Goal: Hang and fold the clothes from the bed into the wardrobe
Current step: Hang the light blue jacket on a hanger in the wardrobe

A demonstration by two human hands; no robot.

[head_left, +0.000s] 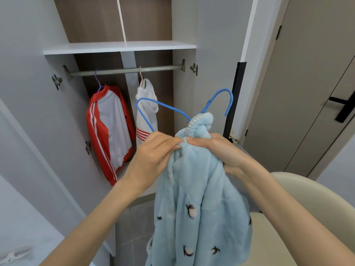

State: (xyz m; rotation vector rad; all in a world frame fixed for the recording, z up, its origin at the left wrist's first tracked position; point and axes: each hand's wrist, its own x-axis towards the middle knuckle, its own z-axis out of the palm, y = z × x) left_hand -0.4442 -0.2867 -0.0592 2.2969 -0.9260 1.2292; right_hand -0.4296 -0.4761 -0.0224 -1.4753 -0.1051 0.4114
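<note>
- Wood-grain at the back and white on the shelf, the open wardrobe (119,47) stood before the person, with one rail (119,71) across it.
- Pale blue fleece garment (199,189), the only one off the rail: it hung limp from both hands in front of the wardrobe, its collar bunched up at the hanger's neck. It looked soft, bulky and light, likely to sag and twist. I judged the collar and shoulder seams the best places to grip.
- Red-and-white track jacket (109,127): one, hanging on the rail at the left.
- White hooded top (147,110) with red stripes: one, beside it, making three garments in all.
- Left hand (153,152): fingers curled together, pinching fleece just below the collar. Whether it also held the wire, I could not tell.
- Right hand (217,148): thumb and fingers clamped on the gathered collar, the two hands nearly touching.
- Blue wire hanger (208,104): its hook stood free and one shoulder was bare. Counting the two on the rail, there were three hangers.
</note>
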